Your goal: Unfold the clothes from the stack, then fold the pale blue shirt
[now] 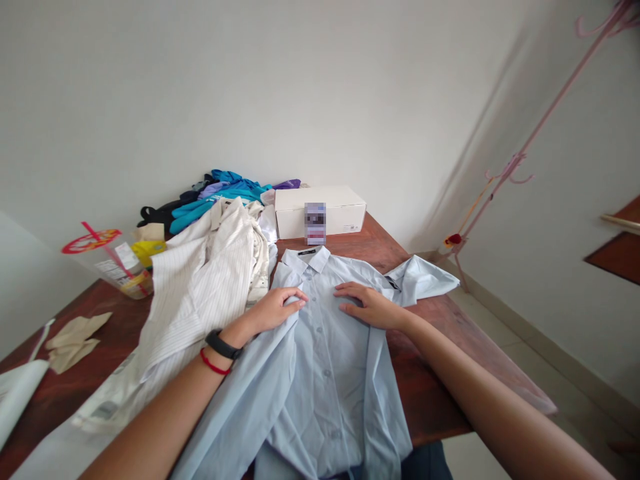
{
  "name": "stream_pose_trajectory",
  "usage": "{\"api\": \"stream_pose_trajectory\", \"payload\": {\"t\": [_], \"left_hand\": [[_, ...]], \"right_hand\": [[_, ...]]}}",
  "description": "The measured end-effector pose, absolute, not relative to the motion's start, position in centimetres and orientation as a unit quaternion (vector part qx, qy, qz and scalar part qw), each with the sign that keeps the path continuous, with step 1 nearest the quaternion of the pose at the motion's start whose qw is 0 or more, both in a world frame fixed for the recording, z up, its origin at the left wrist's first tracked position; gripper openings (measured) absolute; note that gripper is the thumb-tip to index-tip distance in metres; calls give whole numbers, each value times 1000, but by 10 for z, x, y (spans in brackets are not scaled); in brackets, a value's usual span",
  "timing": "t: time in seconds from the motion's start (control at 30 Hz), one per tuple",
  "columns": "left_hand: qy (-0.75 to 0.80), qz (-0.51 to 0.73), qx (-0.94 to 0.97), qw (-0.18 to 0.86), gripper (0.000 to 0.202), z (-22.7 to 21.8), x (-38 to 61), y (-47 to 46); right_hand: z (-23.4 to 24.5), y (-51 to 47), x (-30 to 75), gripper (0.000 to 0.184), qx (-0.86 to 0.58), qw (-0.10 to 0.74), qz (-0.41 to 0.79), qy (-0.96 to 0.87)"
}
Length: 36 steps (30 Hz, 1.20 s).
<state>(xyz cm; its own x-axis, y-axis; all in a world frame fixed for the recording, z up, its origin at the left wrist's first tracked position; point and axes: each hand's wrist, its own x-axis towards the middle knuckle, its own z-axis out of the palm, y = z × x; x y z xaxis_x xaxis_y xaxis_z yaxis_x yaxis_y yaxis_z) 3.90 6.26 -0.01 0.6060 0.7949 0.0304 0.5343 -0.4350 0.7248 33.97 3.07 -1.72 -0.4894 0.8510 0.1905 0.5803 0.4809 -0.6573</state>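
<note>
A light blue button-up shirt [329, 373] lies front side up on the wooden table, its collar pointing away from me. My left hand [279, 308] rests on the chest beside the button line, fingers stretched out and thumb apart. On the other side of the buttons, my right hand [367, 305] lies on the cloth with its fingers spread. Neither hand grips the fabric. One sleeve runs down the left side under my left forearm. Another piece of light blue cloth [425, 279] sticks out past the right shoulder.
Striped white clothing [210, 267] is heaped left of the shirt, with blue and dark clothes [225, 190] behind. A white box [320, 207] stands at the back. A plastic cup [115, 267] with a straw and a crumpled napkin [77, 340] sit left. A pink coat rack [540, 133] stands right.
</note>
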Motion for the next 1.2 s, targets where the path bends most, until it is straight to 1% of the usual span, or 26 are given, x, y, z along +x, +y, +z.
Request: {"api": "stream_pose_trajectory", "payload": {"t": [0.67,1.2], "left_hand": [[396,197,830,338,29,-2,39,62],[403,197,825,342,35,0,39,61]], "right_hand": [[-15,29,339,38,-437,252,257,-824],[-13,28,338,38,-439,250,269,-820]]}}
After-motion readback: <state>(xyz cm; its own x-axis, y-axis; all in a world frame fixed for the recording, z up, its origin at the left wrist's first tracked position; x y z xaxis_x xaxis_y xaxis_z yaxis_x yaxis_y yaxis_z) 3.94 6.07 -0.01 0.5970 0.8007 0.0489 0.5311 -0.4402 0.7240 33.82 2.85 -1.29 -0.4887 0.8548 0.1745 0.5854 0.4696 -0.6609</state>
